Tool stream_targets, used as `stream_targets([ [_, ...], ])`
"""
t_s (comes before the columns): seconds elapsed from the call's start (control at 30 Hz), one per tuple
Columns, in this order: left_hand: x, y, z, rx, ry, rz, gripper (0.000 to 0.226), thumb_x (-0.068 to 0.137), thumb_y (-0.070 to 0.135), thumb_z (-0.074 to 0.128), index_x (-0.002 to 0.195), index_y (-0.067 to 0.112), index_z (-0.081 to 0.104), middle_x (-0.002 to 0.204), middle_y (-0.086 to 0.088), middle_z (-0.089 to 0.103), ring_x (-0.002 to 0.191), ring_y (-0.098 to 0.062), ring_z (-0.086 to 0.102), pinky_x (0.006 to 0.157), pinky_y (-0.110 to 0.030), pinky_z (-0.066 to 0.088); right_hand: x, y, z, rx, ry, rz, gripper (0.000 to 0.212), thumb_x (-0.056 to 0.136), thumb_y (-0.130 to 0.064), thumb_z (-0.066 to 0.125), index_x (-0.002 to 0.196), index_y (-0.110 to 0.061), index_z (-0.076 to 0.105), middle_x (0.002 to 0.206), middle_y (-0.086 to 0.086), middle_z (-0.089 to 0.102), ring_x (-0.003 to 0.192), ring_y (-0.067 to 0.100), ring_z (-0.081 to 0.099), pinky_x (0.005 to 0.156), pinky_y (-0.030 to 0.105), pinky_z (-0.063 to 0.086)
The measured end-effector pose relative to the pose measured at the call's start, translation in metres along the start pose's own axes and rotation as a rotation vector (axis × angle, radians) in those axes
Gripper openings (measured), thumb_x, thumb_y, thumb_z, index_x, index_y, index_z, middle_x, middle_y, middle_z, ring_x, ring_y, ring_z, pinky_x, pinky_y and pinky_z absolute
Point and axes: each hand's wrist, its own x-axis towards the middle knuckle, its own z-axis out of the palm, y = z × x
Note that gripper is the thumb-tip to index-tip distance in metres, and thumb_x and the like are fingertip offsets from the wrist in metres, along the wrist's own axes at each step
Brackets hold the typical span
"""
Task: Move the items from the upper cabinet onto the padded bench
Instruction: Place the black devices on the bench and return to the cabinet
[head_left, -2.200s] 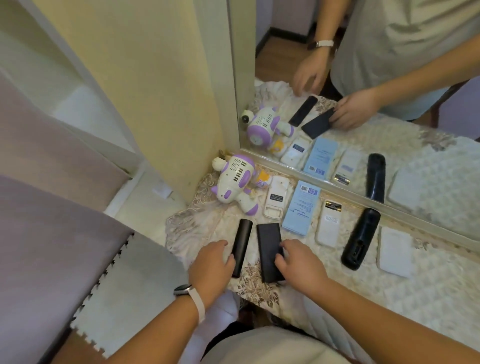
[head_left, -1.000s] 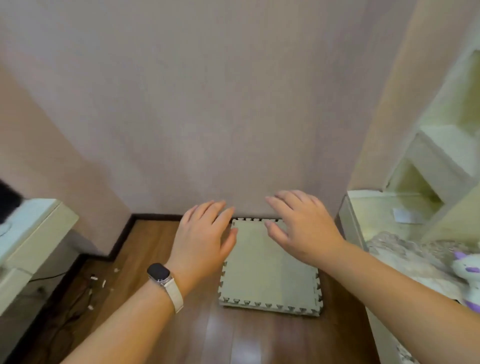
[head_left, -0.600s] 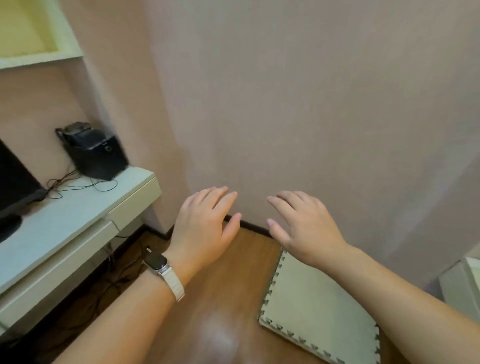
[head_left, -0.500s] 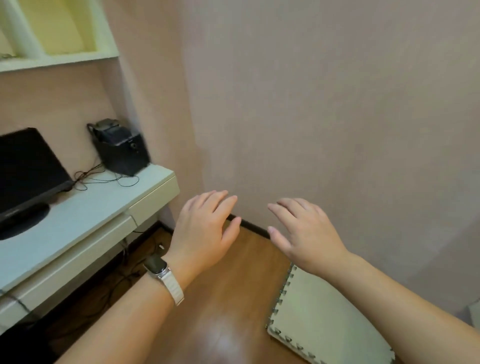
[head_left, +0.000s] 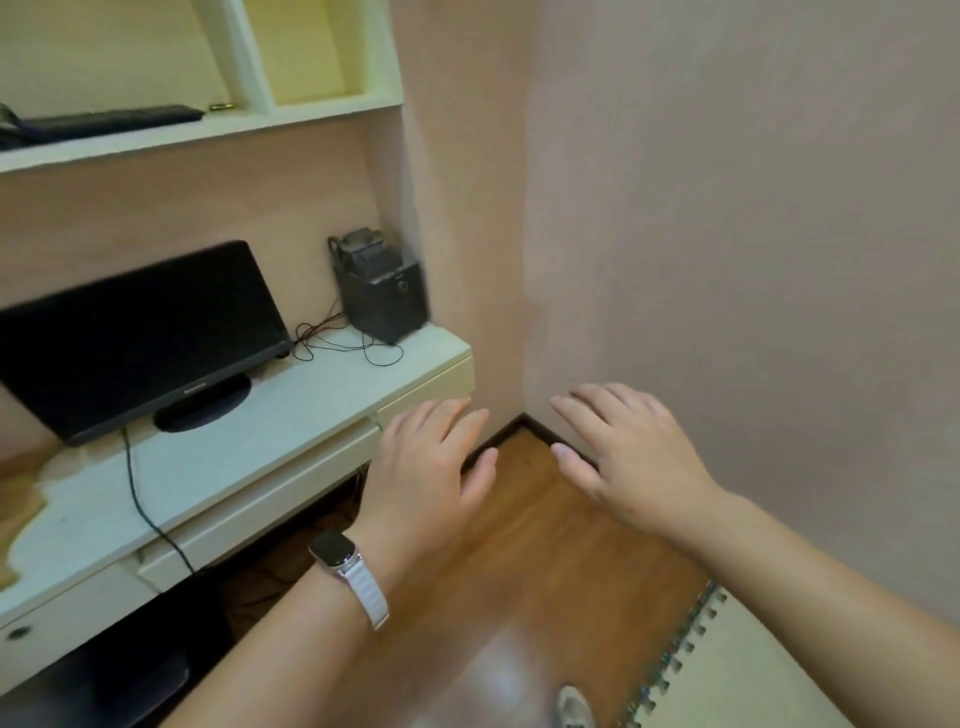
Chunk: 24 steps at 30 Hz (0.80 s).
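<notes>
Head | upper cabinet (head_left: 218, 130): dark flat item (head_left: 109, 119) | left hand (head_left: 426, 478), right hand (head_left: 634, 467) spread

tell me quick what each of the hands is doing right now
left hand: open, fingers straight, holding nothing
right hand: open, fingers spread, holding nothing

A small pale brand mark runs along the lower bezel of the black monitor (head_left: 140, 332), just above its stand on the white desk (head_left: 291, 415), but the letters are too small and blurred to make out. A faint light mark on the front of the black speaker (head_left: 384, 291), which stands at the desk's far corner beside the monitor, is just as illegible. No text, number or sign can be read with confidence anywhere in the view.
</notes>
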Motion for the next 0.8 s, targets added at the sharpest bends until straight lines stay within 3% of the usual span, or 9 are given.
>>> stream_targets([
  [0.33,0.151,-0.017,0.041,0.072,0.082,-0.042,0.038,0.090,0.037,0.056,0.121,0.017,0.065,0.122,-0.002,0.065,0.115,-0.021,0.057,0.098,-0.037,0.041,0.135,0.096,0.037,0.081,-0.003,-0.053,0.052,0.092,-0.050,0.043,0.128,-0.017,0.059,0.127,0.006,0.061,0.117,0.027,0.054,0.095,0.042,0.043],
  [0.47,0.193,-0.025,0.053,0.126,0.044,-0.077,0.043,0.090,0.038,0.056,0.129,0.020,0.060,0.132,0.000,0.060,0.123,-0.021,0.052,0.104,-0.041,0.040,0.181,0.128,0.043,0.103,0.002,-0.086,0.054,0.092,-0.050,0.039,0.129,-0.016,0.059,0.128,0.007,0.061,0.119,0.028,0.054,0.096,0.043,0.043],
  [0.8,0.250,-0.083,0.070,0.181,0.062,-0.122,0.042,0.092,0.040,0.053,0.129,0.021,0.061,0.131,0.001,0.061,0.125,-0.020,0.051,0.105,-0.036,0.037,0.271,0.143,0.073,0.169,-0.025,-0.095,0.057,0.091,-0.053,0.034,0.130,-0.019,0.059,0.131,0.004,0.059,0.123,0.025,0.051,0.099,0.042,0.040],
])
